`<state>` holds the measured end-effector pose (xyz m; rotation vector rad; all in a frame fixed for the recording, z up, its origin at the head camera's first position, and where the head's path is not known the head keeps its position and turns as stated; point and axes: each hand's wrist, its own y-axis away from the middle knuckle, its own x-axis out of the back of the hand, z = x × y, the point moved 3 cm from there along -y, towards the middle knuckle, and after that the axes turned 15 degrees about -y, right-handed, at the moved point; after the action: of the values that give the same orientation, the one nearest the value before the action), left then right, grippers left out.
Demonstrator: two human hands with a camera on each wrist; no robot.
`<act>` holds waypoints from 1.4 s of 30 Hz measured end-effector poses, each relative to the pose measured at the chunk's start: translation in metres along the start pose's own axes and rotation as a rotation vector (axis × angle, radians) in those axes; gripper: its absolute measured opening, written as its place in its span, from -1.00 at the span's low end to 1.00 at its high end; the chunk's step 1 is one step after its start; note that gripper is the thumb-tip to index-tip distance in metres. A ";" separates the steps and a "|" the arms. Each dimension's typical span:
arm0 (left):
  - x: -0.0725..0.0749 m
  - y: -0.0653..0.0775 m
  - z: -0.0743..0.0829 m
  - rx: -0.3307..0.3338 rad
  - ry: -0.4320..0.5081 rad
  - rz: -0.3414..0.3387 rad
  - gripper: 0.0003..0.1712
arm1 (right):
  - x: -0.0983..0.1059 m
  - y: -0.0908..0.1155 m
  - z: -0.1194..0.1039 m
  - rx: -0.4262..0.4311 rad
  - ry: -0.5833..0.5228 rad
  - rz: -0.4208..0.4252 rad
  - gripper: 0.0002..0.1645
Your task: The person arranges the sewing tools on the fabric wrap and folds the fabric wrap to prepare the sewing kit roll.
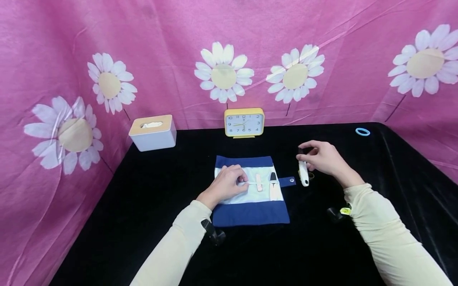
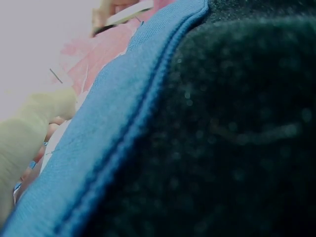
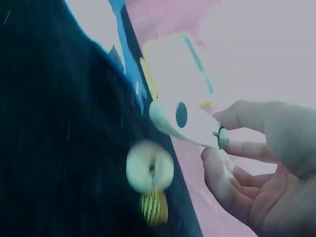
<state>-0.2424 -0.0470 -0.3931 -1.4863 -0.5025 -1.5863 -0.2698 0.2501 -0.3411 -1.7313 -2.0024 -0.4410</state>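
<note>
A blue-and-white cloth roll-up pouch (image 1: pixel 250 213) lies unrolled on the black cloth, its snap strap (image 1: pixel 287 182) pointing right. My left hand (image 1: pixel 229 180) rests on its white middle, thumb and finger pinching a thin white band (image 1: pixel 252 183). Beside it on the pouch are a small pale pink piece (image 1: pixel 259 182) and a dark-topped, pale tool (image 1: pixel 273 186). Right of the pouch, my right hand (image 1: pixel 320 157) pinches a slim white-handled tool (image 1: pixel 303 174) by its dark end. The handle hangs down, with a hole showing in the right wrist view. Its exact kind is unclear.
A blurred round white thing with gold strands (image 3: pixel 149 167) is below the handle. A yellow clock (image 1: pixel 244 123) stands at the back. A tissue box (image 1: pixel 154 137) sits back left, a blue ring (image 1: pixel 362 132) back right. Pink flowered fabric (image 1: pixel 171 59) hangs behind.
</note>
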 end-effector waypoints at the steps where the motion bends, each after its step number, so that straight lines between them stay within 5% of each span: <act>1: 0.000 0.000 0.000 0.000 -0.001 0.001 -0.93 | -0.005 -0.003 -0.006 0.004 -0.015 0.003 -0.44; 8: -0.001 0.000 -0.002 0.005 -0.006 -0.002 -0.93 | -0.050 -0.023 -0.038 -0.010 -0.059 -0.019 -0.40; 15: -0.003 -0.003 -0.001 0.004 -0.014 -0.028 -0.93 | -0.083 -0.037 -0.038 -0.030 -0.048 -0.004 -0.41; 30: -0.005 -0.003 -0.002 -0.012 -0.021 0.006 -0.92 | -0.109 -0.036 -0.035 0.095 -0.051 0.174 -0.43; 42: -0.006 0.000 -0.005 -0.025 0.001 0.021 -0.91 | -0.120 -0.037 -0.024 0.097 -0.039 0.164 -0.41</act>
<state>-0.2459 -0.0487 -0.3999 -1.5049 -0.4660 -1.5821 -0.2902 0.1306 -0.3828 -1.8385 -1.8568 -0.2535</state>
